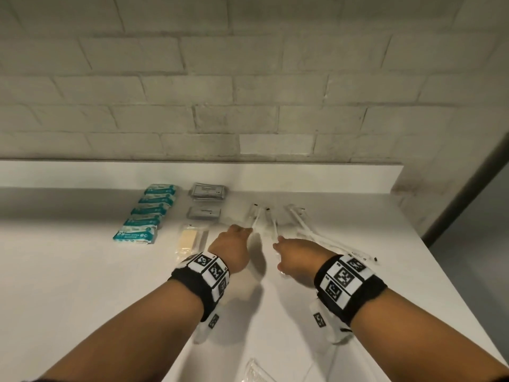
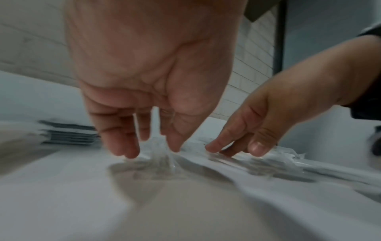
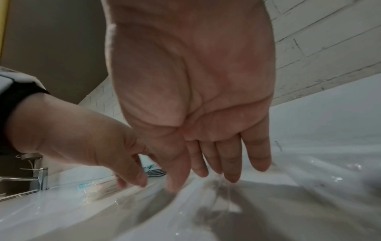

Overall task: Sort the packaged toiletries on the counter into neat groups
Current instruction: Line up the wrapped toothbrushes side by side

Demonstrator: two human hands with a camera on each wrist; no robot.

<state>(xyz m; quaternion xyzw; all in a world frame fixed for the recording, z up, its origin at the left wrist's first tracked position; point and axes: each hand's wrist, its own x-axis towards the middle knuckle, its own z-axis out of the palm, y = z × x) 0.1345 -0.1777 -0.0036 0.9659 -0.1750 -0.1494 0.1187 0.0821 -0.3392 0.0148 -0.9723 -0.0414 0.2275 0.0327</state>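
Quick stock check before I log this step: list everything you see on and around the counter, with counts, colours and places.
teal packets: five, teal and white, overlapping row at far left of counter.
grey sachets: a stack by the backsplash plus one in front, count in stack unclear.
beige bar in clear wrap: one, in front of the grey sachets.
wrapped toothbrushes: several, white in clear sleeves, centre to right of counter.
clear packet: one, at near edge, partly cut off.
tap: one, chrome, far left.
counter: white, below a brick wall.
left hand: fingertips on a toothbrush sleeve.
right hand: fingertips on the next sleeve.
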